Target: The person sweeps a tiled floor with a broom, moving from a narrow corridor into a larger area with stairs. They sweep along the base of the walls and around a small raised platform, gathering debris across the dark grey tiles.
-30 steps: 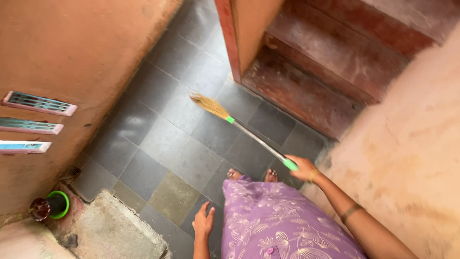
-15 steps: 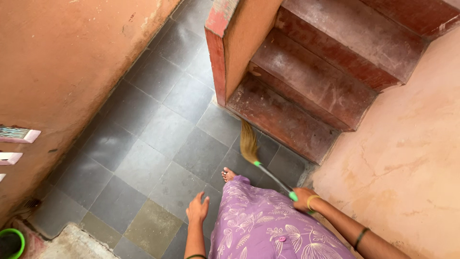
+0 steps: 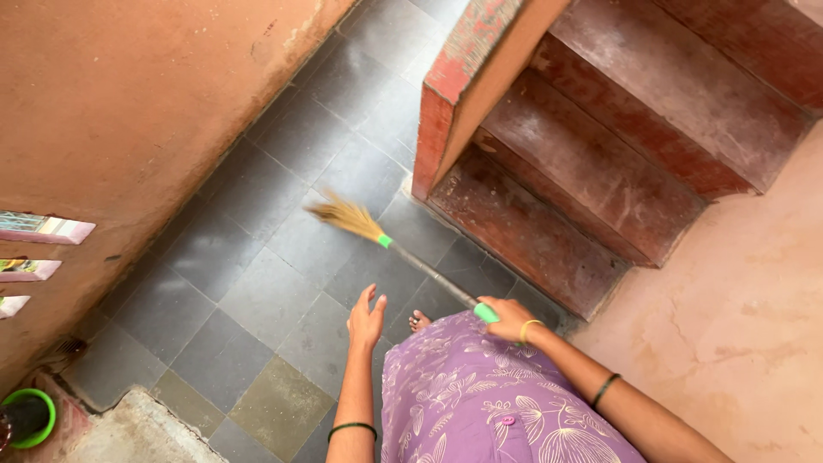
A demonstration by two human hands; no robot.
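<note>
At the foot of the worn red steps [image 3: 591, 180], the right hand [image 3: 507, 317] grips the green-capped, metal-handled straw broom [image 3: 390, 244], bristles low over the grey stone floor tiles [image 3: 257, 291]; left hand [image 3: 366, 321] hangs open, empty; short, low strokes should keep bristles flat

Red steps [image 3: 600, 163] upper right; green bucket [image 3: 30, 417] lower left; grey tiled floor [image 3: 283, 257].

Soft, even daylight; no hard shadows. Faint sheen on grey floor tiles [image 3: 257, 296]. Slight motion blur on broom bristles [image 3: 343, 214]. Wide-angle stretch at edges.
</note>
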